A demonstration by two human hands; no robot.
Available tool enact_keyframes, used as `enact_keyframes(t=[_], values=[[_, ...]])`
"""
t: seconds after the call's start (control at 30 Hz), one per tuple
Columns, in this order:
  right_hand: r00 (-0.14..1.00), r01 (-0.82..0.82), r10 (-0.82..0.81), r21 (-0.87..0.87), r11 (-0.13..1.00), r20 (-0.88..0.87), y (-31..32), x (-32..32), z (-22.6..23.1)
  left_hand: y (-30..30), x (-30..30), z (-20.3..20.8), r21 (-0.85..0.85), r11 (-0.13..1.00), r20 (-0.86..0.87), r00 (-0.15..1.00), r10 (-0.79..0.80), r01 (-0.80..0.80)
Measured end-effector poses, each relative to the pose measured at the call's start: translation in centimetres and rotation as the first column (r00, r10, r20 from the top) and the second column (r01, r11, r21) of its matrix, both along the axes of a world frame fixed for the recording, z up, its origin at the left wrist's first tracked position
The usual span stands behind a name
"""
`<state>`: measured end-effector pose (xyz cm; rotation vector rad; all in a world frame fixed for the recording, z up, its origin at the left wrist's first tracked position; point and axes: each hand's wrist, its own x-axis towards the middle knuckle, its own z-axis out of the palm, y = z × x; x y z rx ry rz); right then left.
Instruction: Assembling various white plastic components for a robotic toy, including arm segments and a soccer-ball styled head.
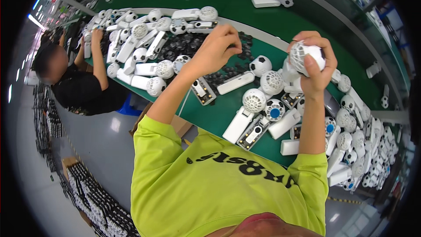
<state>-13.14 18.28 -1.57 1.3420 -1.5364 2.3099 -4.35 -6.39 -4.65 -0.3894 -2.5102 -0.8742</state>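
Note:
In my raised right hand (322, 57) is a white handheld fan with a football-patterned round head (301, 59). My fingers wrap around its head, and the wide-holed grille faces left. My left hand (219, 48) hovers over a heap of small black plastic parts (177, 46). Its thumb and fingers are pinched together, and what they hold, if anything, cannot be made out. Below my hands lie more fans: a ball-headed one (261, 66), one with a blue disc on its head (275, 110), and an opened handle showing its insides (204, 90).
Crowded white fans (140, 55) cover the green table (197, 116) to the left; another big pile (368, 149) rises at the right. Beyond a pale rail, a green conveyor belt (223, 0) carries a few fans. A co-worker (83, 83) in black sits at the left.

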Motion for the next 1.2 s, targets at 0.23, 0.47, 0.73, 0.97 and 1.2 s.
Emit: enact_keyframes(t=[0.23,0.47,0.73,0.97,1.2], values=[[0.831,0.281,-0.234,0.018,0.959,-0.504,-0.4,0.4,-0.5,7.4,2.7,5.9,0.574,0.810,0.130,0.964,-0.234,0.119],[0.610,0.377,-0.361,-0.142,0.915,-0.705,-0.3,1.3,-0.8,10.0,3.0,5.4,0.852,0.519,0.096,0.950,-0.297,0.076],[0.541,0.380,-0.355,-0.155,0.912,-0.762,-0.1,1.4,-1.8,9.6,3.1,5.4,0.635,0.772,0.264,0.926,-0.269,0.043],[0.578,0.406,-0.430,-0.212,0.889,-0.694,-0.9,2.7,-1.4,10.6,2.4,4.5,0.988,0.113,0.154,0.771,-0.617,-0.107],[0.509,0.470,-0.430,-0.178,0.865,-0.745,-0.4,3.0,-1.8,10.2,3.1,4.1,0.924,0.370,0.061,0.920,-0.388,0.095]])
